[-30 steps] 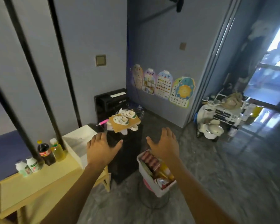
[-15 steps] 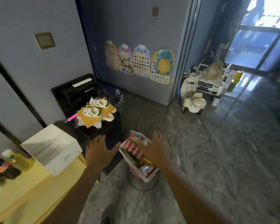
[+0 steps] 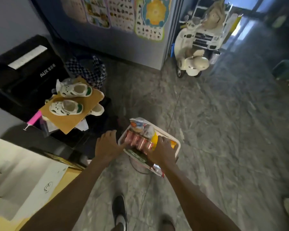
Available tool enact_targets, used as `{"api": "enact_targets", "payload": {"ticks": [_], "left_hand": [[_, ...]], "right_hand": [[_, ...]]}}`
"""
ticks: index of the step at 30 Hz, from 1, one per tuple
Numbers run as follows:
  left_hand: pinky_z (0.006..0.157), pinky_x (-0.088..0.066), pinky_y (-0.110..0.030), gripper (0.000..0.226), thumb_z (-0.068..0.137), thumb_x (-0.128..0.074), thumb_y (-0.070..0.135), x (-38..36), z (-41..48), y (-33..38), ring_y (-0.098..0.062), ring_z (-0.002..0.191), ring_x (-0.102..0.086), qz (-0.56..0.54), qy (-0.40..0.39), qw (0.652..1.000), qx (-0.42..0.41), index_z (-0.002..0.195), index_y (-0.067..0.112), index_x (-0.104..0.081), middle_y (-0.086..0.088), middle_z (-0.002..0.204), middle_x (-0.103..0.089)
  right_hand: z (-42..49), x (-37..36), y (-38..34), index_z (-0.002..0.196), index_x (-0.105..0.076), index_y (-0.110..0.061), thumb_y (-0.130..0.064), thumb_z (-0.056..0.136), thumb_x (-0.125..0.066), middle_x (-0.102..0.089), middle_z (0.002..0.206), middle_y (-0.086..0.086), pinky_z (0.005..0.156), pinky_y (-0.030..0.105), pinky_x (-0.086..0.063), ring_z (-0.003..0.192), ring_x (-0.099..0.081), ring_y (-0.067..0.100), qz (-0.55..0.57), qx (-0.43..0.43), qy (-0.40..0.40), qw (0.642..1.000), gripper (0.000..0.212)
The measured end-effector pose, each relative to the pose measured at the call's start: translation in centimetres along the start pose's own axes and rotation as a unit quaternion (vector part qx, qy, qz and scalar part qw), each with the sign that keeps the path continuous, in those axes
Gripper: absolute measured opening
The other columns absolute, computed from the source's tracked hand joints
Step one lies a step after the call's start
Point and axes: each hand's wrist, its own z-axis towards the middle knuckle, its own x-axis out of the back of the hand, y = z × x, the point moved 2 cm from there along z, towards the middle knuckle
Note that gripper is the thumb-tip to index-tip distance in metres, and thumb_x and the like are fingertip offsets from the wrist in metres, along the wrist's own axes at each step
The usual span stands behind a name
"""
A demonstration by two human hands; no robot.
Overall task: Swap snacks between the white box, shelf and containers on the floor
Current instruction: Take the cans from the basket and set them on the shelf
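Reaching for: the white container [image 3: 177, 145], low by the floor at the centre of the frame and packed with snacks.
Left hand [image 3: 107, 145]: fingers straight and spread wide, holding nothing, just beside the container's left rim.
Right hand [image 3: 163, 151]: spread palm-down over the snacks with nothing pinched. Whether it actually presses on them I can't tell through the blur.
Top of the load: a clear bag [image 3: 139, 126] with a blue and orange label at the far end, a row of pinkish-red packs [image 3: 136, 142] beside a yellow packet [image 3: 154, 139], and a dark green packet [image 3: 137, 154] at the near edge.
White box [image 3: 23, 172]: lower left of the frame, open top facing me, on the yellow shelf [image 3: 68, 175], well apart from the container.
Handling, my guess: the packets look light, crinkly and slick, and soft enough to crush. Loose ones will likely slide off each other. The red row looks firmest.
Where I'd take hold: pinch one packet by its sealed edge or across its flat body, then lift straight up so its neighbours don't drag out. To move the whole container, I'd put both hands under the long rims, since thin plastic may flex.
Bystanders: small shoes [image 3: 70, 100] on cardboard at left, a toy scooter [image 3: 190, 62] at upper right.
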Motion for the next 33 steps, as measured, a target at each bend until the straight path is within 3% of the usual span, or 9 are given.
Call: {"api": "enact_targets", "payload": {"ticks": [5,9,13,16,18,22,26,30,33], "left_hand": [[0.113,-0.042,-0.051,0.104,0.087,-0.046,0.091,-8.1,8.5,-2.3,-0.032,0.141,-0.05,0.013,-0.048,0.999,0.006,0.157,0.015,-0.045,-0.009,0.156,-0.051],[0.111,-0.043,-0.052,0.109,0.082,-0.048,0.093,-15.6,15.0,-3.9,-0.034,0.139,-0.051,0.002,-0.078,0.997,-0.004,0.158,0.016,-0.042,-0.01,0.154,-0.051],[0.103,-0.047,-0.052,0.082,0.087,-0.066,0.074,-20.8,20.0,-4.2,-0.037,0.125,-0.054,-0.011,-0.097,0.994,-0.042,0.148,0.021,-0.049,-0.01,0.136,-0.051],[0.1,-0.049,-0.052,0.094,0.085,-0.076,0.058,-23.1,22.2,-4.8,-0.036,0.121,-0.049,-0.035,-0.125,0.988,-0.079,0.163,0.041,-0.027,-0.005,0.132,-0.042],[0.101,-0.049,-0.051,0.105,0.082,-0.083,0.05,-24.1,23.1,-5.4,-0.035,0.123,-0.046,-0.061,-0.147,0.983,-0.087,0.166,0.045,-0.02,-0.004,0.135,-0.038],[0.106,-0.043,-0.052,0.094,0.076,-0.092,0.039,-24.8,23.5,-5.7,-0.033,0.129,-0.044,-0.051,-0.122,0.985,-0.111,0.156,0.04,-0.043,-0.001,0.148,-0.037],[0.109,-0.039,-0.051,0.075,0.074,-0.093,0.034,-24.9,22.2,-6.3,-0.029,0.132,-0.043,-0.07,-0.074,0.987,-0.122,0.14,0.037,-0.059,0.002,0.147,-0.044],[0.108,-0.043,-0.05,0.054,0.083,-0.081,0.013,-24.6,20.9,-6.4,-0.031,0.13,-0.048,-0.12,-0.068,0.982,-0.132,0.133,0.023,-0.065,-0.001,0.152,-0.051],[0.099,-0.051,-0.05,0.04,0.086,-0.073,0.017,-24.0,20.2,-6.3,-0.029,0.12,-0.056,-0.167,-0.075,0.974,-0.137,0.124,0.026,-0.063,0.002,0.138,-0.059]], "right_hand": [[7.2,-9.2,1.1,0.14,-0.049,-0.016,-0.093,0.077,-0.039,-0.059,0.139,0.009,0.087,0.05,-0.057,0.12,-0.062,0.035,0.016,-0.036,-0.033,0.999,0.1],[12.6,-15.9,2.9,0.154,-0.037,-0.018,-0.084,0.083,-0.057,-0.054,0.148,0.011,0.092,0.047,-0.053,0.127,-0.058,0.035,0.033,-0.035,-0.045,0.998,0.1],[16.0,-21.3,4.9,0.159,-0.03,-0.035,-0.077,0.085,-0.066,-0.056,0.143,0.011,0.09,0.044,-0.055,0.124,-0.062,0.035,0.062,-0.042,-0.06,0.995,0.093],[17.1,-23.9,6.1,0.159,-0.028,-0.043,-0.066,0.084,-0.074,-0.06,0.134,0.011,0.082,0.044,-0.061,0.113,-0.067,0.035,0.075,-0.04,-0.054,0.995,0.091],[17.5,-24.7,6.4,0.161,-0.029,-0.042,-0.059,0.083,-0.078,-0.065,0.127,0.01,0.08,0.042,-0.061,0.108,-0.069,0.034,0.099,-0.046,-0.053,0.993,0.093],[17.9,-25.5,6.8,0.161,-0.036,-0.04,-0.051,0.082,-0.083,-0.071,0.106,0.006,0.077,0.039,-0.057,0.096,-0.069,0.028,0.153,-0.057,-0.044,0.986,0.093],[17.0,-24.8,6.7,0.16,-0.045,-0.032,-0.037,0.087,-0.083,-0.059,0.1,0.005,0.074,0.03,-0.036,0.098,-0.062,0.031,0.159,-0.048,-0.035,0.986,0.082],[16.5,-24.1,6.0,0.16,-0.045,-0.031,-0.037,0.093,-0.078,-0.062,0.119,0.01,0.081,0.031,-0.046,0.107,-0.062,0.03,0.155,-0.034,-0.032,0.987,0.075],[16.1,-23.0,5.4,0.158,-0.047,-0.03,-0.035,0.095,-0.074,-0.059,0.124,0.01,0.085,0.035,-0.056,0.106,-0.064,0.03,0.146,-0.012,-0.019,0.989,0.069]]}}
